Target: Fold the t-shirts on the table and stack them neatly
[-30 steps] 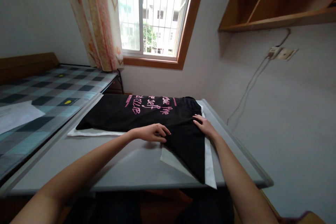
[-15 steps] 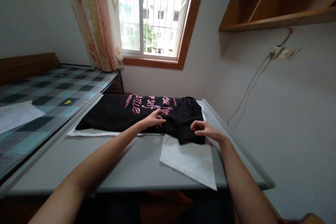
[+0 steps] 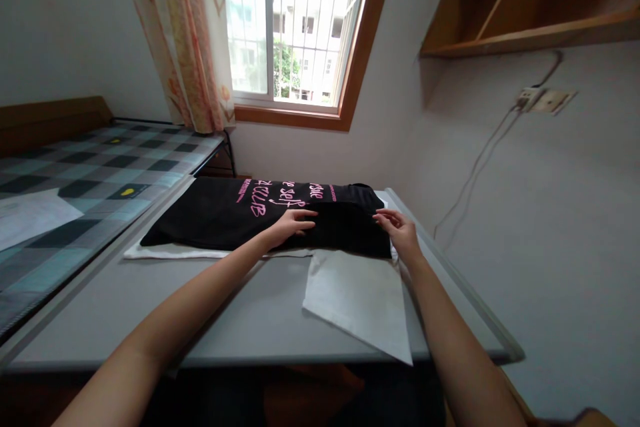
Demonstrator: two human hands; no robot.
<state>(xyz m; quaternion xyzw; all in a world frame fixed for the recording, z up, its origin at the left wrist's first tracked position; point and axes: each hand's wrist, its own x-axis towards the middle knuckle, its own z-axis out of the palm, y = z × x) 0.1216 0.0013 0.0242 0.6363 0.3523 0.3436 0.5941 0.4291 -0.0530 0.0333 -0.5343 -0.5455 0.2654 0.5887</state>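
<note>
1. Black cloth shirt with pink lettering (image 3: 215, 213): at twelve o'clock on the flat grey table (image 3: 240, 327), over a white cloth garment (image 3: 357, 303) jutting toward five o'clock.
2. Bare left hand (image 3: 287, 228): toward the shirt's four o'clock, fingers bent; cannot tell whether it grips.
3. Bare right hand (image 3: 404, 235): at three o'clock, fingertips pinching the shirt.

A black shirt (image 3: 210, 217) with pink lettering lies flat and lengthwise across the grey table (image 3: 240, 327), its near right part doubled up over the body and covering some of the print. Beneath it a white garment (image 3: 357, 300) shows as a thin border along the near left edge and a wide, flat flap reaching the table's front edge.
</note>
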